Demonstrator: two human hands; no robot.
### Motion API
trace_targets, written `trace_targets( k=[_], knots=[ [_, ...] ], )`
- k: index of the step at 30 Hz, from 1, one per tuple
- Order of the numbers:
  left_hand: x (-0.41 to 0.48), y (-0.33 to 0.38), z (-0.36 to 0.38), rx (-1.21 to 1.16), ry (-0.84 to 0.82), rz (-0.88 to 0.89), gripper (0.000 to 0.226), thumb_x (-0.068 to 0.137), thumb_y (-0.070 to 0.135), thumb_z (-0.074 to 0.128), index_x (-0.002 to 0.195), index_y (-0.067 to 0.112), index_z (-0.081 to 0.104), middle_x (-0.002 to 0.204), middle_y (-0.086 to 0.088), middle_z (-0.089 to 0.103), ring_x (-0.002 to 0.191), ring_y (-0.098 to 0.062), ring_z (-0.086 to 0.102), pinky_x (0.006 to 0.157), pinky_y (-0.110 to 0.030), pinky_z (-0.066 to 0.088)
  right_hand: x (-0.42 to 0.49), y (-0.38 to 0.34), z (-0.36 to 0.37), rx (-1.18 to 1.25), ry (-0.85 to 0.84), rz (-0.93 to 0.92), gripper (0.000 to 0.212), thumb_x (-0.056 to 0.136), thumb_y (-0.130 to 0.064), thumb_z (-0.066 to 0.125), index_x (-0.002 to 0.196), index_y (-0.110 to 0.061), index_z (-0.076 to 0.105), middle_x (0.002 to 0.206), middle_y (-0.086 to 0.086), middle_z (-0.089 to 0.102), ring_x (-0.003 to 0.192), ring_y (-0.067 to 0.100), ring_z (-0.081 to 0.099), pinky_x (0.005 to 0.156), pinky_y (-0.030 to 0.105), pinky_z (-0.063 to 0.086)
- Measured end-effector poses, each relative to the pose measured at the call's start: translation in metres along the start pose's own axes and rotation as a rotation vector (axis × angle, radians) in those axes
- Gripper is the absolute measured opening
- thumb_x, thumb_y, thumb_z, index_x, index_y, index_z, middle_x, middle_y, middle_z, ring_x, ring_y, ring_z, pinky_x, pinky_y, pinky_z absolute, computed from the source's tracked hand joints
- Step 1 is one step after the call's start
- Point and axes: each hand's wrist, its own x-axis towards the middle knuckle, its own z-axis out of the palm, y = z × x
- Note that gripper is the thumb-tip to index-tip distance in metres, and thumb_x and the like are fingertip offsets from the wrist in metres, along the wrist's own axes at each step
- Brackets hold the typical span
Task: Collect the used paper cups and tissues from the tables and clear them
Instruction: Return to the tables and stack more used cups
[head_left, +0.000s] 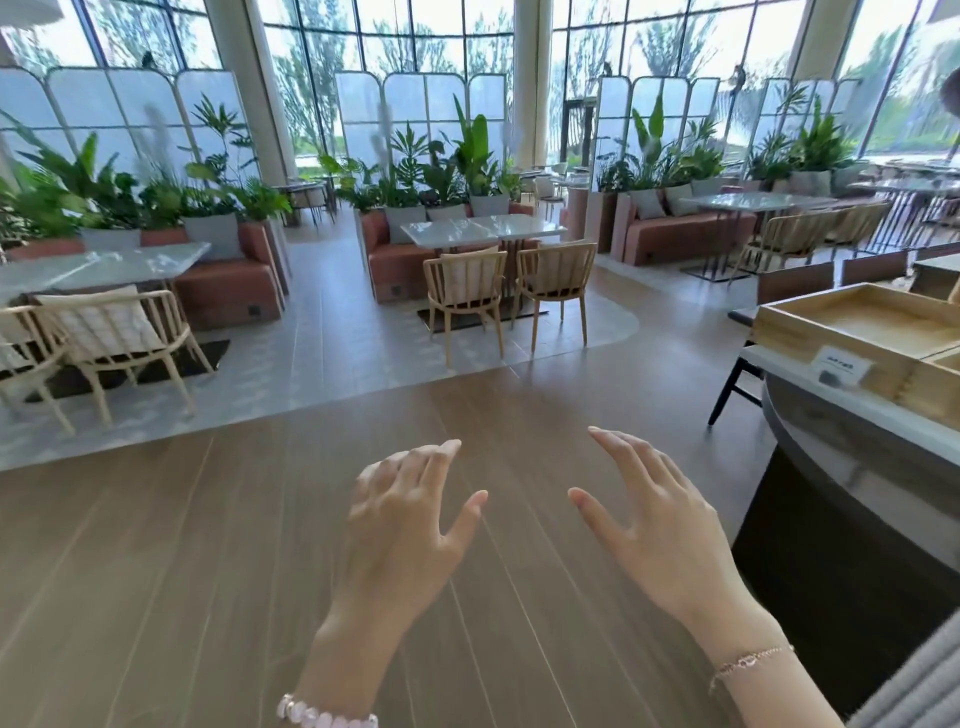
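Above wooden floor (208, 571), left hand (402, 530) and right hand (660, 525) loose, empty.

Strong daylight floods in through the tall curved wall of glass windows (441, 47), washed out almost to white, and throws pale glare on the glossy white stone-topped counter (478, 228) and a dull sheen on the brown wood-plank floor (182, 545). Shadows are soft and faint. The left hand (410, 519) and right hand (660, 525) look sharp and evenly lit, while the wide lens bows the edges and smears the far right.
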Motion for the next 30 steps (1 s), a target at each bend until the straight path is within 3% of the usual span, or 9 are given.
trace_targets(
  k=[12,22,30],
  knots=[
    [0.270,-0.048,0.152,0.003,0.003,0.010,0.047,0.084,0.041,0.064,0.126,0.020,0.056,0.118,0.004,0.063,0.114,-0.023,0.055,0.102,-0.040,0.035,0.271,0.104,0.120,0.018,0.040,0.023,0.057,0.084,-0.056,0.045,0.136,-0.031,0.045,0.134,-0.014,0.052,0.124,0.011,0.048,0.094,0.030,0.042],
    [0.467,-0.060,0.281,-0.073,-0.026,0.085,0.049,0.084,0.042,0.063,0.127,0.019,0.056,0.119,0.003,0.063,0.115,-0.023,0.055,0.102,-0.041,0.034,0.449,0.194,0.179,-0.064,0.050,0.077,0.056,0.086,-0.053,0.050,0.137,-0.030,0.044,0.136,-0.012,0.050,0.126,0.012,0.046,0.099,0.031,0.039],
    [0.639,-0.072,0.406,-0.144,-0.024,0.190,0.046,0.083,0.042,0.063,0.122,0.018,0.059,0.115,0.002,0.065,0.110,-0.025,0.057,0.097,-0.042,0.041,0.595,0.277,0.247,-0.142,0.084,0.189,0.056,0.086,-0.052,0.050,0.137,-0.031,0.042,0.137,-0.015,0.048,0.127,0.008,0.043,0.095,0.025,0.036]
  ],
)
